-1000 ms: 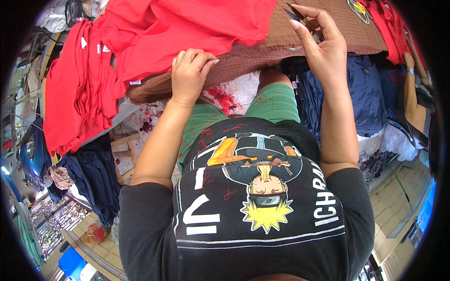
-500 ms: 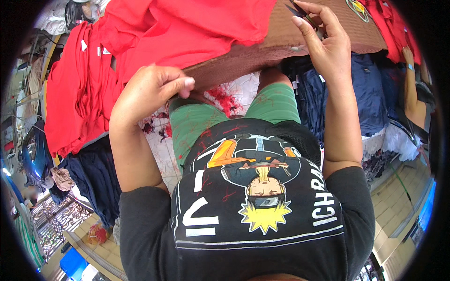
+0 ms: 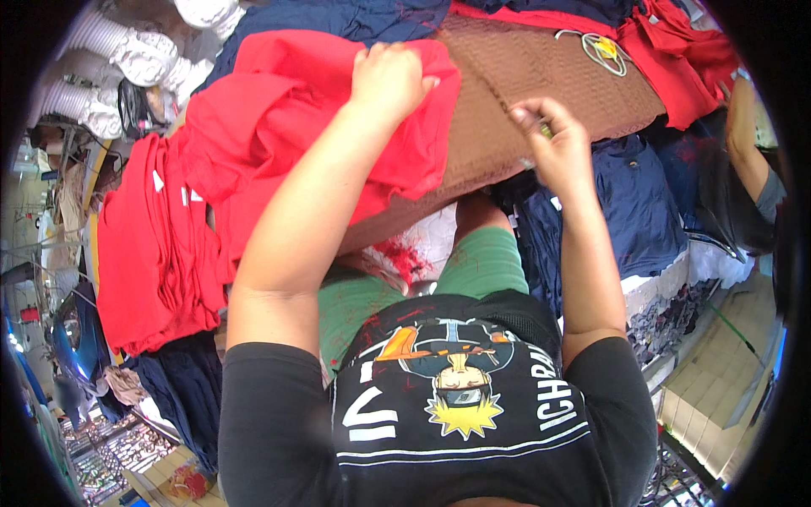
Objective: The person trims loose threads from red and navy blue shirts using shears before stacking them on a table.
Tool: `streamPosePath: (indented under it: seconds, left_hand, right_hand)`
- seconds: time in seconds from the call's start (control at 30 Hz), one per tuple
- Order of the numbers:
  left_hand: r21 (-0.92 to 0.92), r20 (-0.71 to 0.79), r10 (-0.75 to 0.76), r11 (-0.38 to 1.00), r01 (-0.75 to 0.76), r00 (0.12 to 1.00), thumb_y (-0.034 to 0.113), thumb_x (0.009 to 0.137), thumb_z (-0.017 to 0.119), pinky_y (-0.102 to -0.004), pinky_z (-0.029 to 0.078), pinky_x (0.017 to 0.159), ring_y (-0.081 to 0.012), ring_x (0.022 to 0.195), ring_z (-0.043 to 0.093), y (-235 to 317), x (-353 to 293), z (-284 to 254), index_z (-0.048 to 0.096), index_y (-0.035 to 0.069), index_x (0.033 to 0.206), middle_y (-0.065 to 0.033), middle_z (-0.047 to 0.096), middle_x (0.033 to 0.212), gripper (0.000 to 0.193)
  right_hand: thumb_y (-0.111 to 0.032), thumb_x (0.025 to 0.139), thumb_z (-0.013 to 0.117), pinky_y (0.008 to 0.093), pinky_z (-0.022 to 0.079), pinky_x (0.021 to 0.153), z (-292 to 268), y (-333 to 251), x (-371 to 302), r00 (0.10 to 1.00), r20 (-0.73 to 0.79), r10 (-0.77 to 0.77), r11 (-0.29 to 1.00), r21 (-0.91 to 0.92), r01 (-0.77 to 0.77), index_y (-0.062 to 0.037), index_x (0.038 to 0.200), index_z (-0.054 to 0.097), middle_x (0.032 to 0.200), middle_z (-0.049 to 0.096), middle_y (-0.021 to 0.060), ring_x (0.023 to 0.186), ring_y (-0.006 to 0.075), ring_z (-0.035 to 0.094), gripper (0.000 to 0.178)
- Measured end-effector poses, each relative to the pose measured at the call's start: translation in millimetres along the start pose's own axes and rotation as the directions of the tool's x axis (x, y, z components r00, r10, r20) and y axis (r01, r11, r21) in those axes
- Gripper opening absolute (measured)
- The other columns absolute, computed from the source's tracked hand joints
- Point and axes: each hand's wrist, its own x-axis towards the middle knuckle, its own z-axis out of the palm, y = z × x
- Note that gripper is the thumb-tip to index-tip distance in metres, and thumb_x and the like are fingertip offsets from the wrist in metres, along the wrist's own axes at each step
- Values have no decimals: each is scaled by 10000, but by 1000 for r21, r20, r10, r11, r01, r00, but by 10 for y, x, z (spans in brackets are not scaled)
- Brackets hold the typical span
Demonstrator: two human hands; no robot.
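Head view: my left hand (image 3: 387,82) curls over crumpled red cloth garment (image 3: 283,93) on brown textured-cloth-covered table (image 3: 483,89), grip unclear; right hand (image 3: 561,154) grasps small, mostly hidden tool (image 3: 547,132). Open table between garment's right edge and right hand.

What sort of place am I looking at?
Probably a garment workshop: heaped red cloth garments, dark-blue cloth garments beside a brown fabric-covered work surface, and scattered red thread scraps.

You wear a black short-sleeved T-shirt (image 3: 416,404) with a yellow-haired cartoon figure (image 3: 463,414), white lettering (image 3: 553,384) and white lines (image 3: 465,453), plus green cloth shorts (image 3: 481,260) flecked with red threads.
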Motion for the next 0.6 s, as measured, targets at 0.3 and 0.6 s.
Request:
streamPosePath:
  seconds: [0.3,0.6]
  left_hand:
    - [-670,-25,62,740,-63,998,268,857,675,-326,506,737,-214,823,670,-87,42,-341,639,18,1029,-114,698,889,305]
    - [-548,46,396,778,-309,917,314,846,694,-284,412,560,-130,576,453,-398,-394,-1755,633,-7,842,-66,538,642,327]
  right_hand:
    - [-445,842,690,244,365,430,156,125,355,763,475,438,616,460,-640,-49,910,683,725,624,18,458,75,472,402]
    - [-259,885,641,260,473,588,-256,-1002,1145,943,135,305,379,891,-250,-119,1003,610,827,620,4,662,124,573,185]
